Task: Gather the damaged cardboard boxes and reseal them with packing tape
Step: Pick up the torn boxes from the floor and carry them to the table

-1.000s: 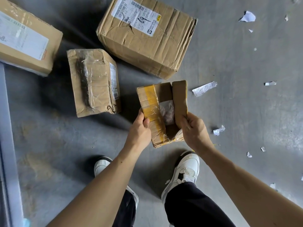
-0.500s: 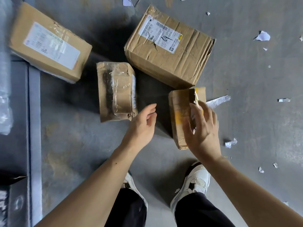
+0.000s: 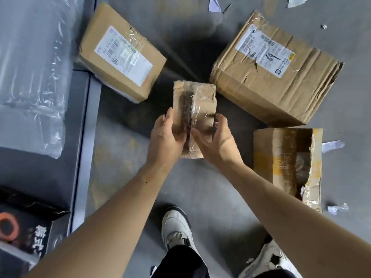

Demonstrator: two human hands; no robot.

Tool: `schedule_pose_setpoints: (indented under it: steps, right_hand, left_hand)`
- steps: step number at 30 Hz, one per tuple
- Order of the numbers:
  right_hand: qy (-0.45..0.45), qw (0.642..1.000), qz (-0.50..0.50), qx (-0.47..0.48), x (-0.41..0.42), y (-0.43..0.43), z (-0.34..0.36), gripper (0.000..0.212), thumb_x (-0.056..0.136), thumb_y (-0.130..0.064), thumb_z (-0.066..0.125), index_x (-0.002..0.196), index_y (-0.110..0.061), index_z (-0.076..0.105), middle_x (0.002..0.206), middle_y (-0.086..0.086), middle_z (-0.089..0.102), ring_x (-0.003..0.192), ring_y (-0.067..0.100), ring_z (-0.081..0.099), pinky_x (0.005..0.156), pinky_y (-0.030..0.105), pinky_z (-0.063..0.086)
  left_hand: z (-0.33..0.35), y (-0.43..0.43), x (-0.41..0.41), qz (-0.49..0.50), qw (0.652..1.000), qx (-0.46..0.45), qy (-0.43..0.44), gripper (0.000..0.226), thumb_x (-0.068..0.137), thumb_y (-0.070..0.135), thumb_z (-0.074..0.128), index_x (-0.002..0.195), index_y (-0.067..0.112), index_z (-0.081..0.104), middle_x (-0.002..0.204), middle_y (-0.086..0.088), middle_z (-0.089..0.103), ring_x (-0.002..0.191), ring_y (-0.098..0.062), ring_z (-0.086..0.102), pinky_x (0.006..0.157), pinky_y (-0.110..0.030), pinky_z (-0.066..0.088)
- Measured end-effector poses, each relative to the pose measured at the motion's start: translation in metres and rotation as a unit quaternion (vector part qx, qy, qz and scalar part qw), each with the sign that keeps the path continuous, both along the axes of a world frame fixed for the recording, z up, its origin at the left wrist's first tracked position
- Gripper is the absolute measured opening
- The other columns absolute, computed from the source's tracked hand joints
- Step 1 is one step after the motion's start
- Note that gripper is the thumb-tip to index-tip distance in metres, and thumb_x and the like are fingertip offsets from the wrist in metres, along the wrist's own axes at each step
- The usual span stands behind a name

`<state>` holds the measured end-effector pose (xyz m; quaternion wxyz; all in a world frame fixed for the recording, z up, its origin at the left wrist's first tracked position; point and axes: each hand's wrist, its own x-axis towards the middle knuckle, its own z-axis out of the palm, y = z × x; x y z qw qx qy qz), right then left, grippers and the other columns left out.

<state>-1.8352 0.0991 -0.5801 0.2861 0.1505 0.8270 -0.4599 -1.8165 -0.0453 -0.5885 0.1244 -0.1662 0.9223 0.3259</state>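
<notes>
A small brown box [image 3: 200,97] wrapped in crinkled clear tape, with a dark streak down its top, sits between both hands at the centre. My left hand [image 3: 165,139] grips its left side, and my right hand [image 3: 217,141] holds its right side with the thumb across the top. A torn box [image 3: 281,155] with yellow tape lies open on the floor to the right. Behind it stands a large crumpled box [image 3: 261,91] with a white label. A third labelled box [image 3: 112,77] lies at the back left.
Clear plastic-wrapped bundles [image 3: 30,77] and a black printed package [image 3: 22,233] lie on a grey platform [image 3: 84,137] at the left. Paper and tape scraps [image 3: 332,145] litter the concrete floor at the right. My two white shoes [image 3: 176,231] stand below the hands.
The torn yellow-taped box has left my hands and lies on the floor at the right. Both hands moved over to the small clear-taped box and took hold of it.
</notes>
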Motion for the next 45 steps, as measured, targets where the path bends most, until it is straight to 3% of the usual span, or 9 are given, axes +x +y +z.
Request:
schedule_pose_setpoints:
  steps: [8,14,20,24,28,34,39,43,45]
  right_hand:
    - [-0.007,0.998,-0.058,0.018,-0.001,-0.016,-0.011,0.057,0.086,-0.038,0.072,0.128,-0.015,0.04,0.117,0.0,0.057,0.097,0.016,0.058,0.078,0.028,0.051]
    - [0.012,0.998,-0.051,0.017,0.007,0.005,0.001,0.037,0.098,-0.026,0.051,0.127,-0.006,0.044,0.102,0.009,0.064,0.066,0.007,0.052,0.047,0.005,0.037]
    - [0.045,0.997,-0.047,0.029,0.023,0.023,0.021,0.061,0.092,-0.04,0.03,0.141,-0.006,0.039,0.103,0.014,0.065,0.086,0.031,0.06,0.073,0.038,0.045]
    - [0.029,0.996,-0.083,-0.005,0.031,0.041,0.034,0.034,0.103,-0.028,0.031,0.101,-0.007,0.058,0.069,-0.002,0.054,0.054,0.003,0.049,0.053,0.019,0.038]
    - [-0.024,0.992,-0.122,-0.017,0.029,0.062,0.036,0.043,0.102,-0.023,0.037,0.06,-0.016,0.04,0.052,-0.009,0.043,0.052,0.009,0.038,0.049,0.025,0.032]
    - [-0.04,0.993,-0.098,-0.058,0.027,0.079,0.039,0.037,0.102,-0.024,0.041,0.068,-0.012,0.041,0.05,-0.008,0.034,0.055,0.013,0.033,0.053,0.032,0.026]
    - [-0.002,0.997,-0.061,-0.039,0.02,0.083,0.048,0.043,0.101,-0.024,0.043,0.067,0.002,0.047,0.049,-0.006,0.04,0.052,0.01,0.038,0.048,0.026,0.029]
    - [0.025,0.999,-0.039,0.002,0.019,0.078,0.049,0.036,0.098,-0.029,0.05,0.079,-0.003,0.064,0.06,0.0,0.058,0.055,0.011,0.051,0.049,0.029,0.041]
    - [0.035,0.998,-0.046,0.023,0.022,0.076,0.048,0.023,0.095,-0.032,0.057,0.091,-0.011,0.064,0.072,-0.011,0.062,0.074,0.012,0.064,0.067,0.033,0.056]
  left_hand:
    - [-0.003,0.012,0.004,-0.08,0.996,-0.04,-0.028,0.111,0.084,0.04,0.075,0.158,0.008,-0.001,0.144,-0.013,0.046,0.123,-0.027,0.056,0.092,-0.038,0.052]
    - [0.019,0.028,0.0,-0.092,0.99,-0.087,-0.065,0.097,0.093,0.051,0.057,0.158,0.009,-0.003,0.132,-0.011,0.054,0.111,-0.028,0.061,0.082,-0.039,0.051]
    - [0.039,0.049,0.017,-0.094,0.993,-0.067,-0.03,0.081,0.098,0.03,0.058,0.156,0.002,0.009,0.134,-0.014,0.058,0.11,-0.03,0.063,0.084,-0.036,0.05]
    - [0.049,0.064,0.023,-0.092,0.991,-0.091,-0.016,0.071,0.096,0.025,0.056,0.156,0.007,0.022,0.135,-0.009,0.061,0.105,-0.031,0.065,0.082,-0.038,0.05]
    - [0.053,0.062,0.029,-0.073,0.99,-0.109,-0.042,0.068,0.097,0.025,0.052,0.157,0.013,0.021,0.135,-0.005,0.061,0.111,-0.028,0.061,0.085,-0.03,0.039]
    - [0.058,0.064,0.035,-0.079,0.993,-0.077,-0.035,0.068,0.097,0.025,0.053,0.156,0.01,0.022,0.129,-0.008,0.064,0.112,-0.026,0.06,0.086,-0.026,0.032]
    - [0.055,0.052,0.035,-0.083,0.994,0.002,-0.066,0.069,0.099,0.028,0.053,0.157,0.013,0.018,0.103,-0.012,0.071,0.095,-0.03,0.066,0.078,-0.031,0.045]
    - [0.046,0.046,0.039,-0.059,0.99,0.086,-0.097,0.079,0.098,0.034,0.056,0.158,0.018,0.008,0.121,-0.002,0.068,0.104,-0.02,0.068,0.088,-0.034,0.056]
    - [0.036,0.048,0.043,-0.065,0.984,0.14,-0.091,0.088,0.095,0.036,0.059,0.158,0.023,-0.002,0.134,-0.003,0.06,0.114,-0.02,0.064,0.091,-0.041,0.057]
